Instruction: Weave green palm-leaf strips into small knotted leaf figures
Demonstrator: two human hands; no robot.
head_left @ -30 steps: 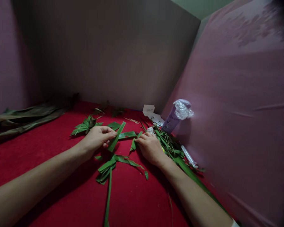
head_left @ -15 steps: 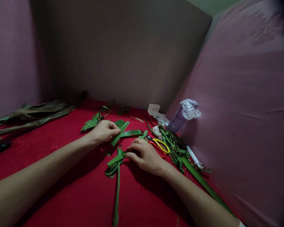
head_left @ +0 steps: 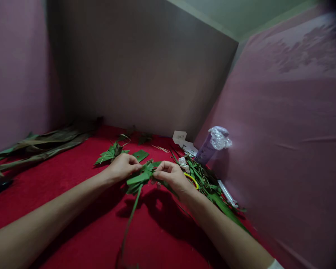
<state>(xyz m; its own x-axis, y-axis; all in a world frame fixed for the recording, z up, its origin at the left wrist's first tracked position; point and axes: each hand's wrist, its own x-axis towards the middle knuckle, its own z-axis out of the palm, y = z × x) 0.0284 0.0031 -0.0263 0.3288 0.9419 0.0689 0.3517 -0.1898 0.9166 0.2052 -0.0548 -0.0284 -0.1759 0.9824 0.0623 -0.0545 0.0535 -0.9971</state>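
A folded green leaf piece (head_left: 138, 180) with a long thin stem hanging down is held between my two hands, just above the red cloth (head_left: 81, 209). My left hand (head_left: 124, 167) pinches at its upper left edge, thumb and finger pressed together. From the other side my right hand (head_left: 172, 178) pinches its right end, and a leaf strip shows beneath those fingers. Behind my left fingertips lies a flat cut leaf (head_left: 140, 155). Scissors with a yellow handle (head_left: 192, 181) are mostly hidden behind my right hand.
A pile of leaf scraps (head_left: 203, 175) lies to the right, near a clear-wrapped tube (head_left: 227, 193). Behind it stand a purple box (head_left: 205, 152) with crumpled plastic on top and white papers (head_left: 184, 144). Pleated leaf (head_left: 109, 154) and long dry leaves (head_left: 44, 144) lie left.
The folded leaf piece has been lifted off the cloth, its stem swinging left. My left hand has moved onto it from a separate leaf strip. The right hand now covers more of the scissors.
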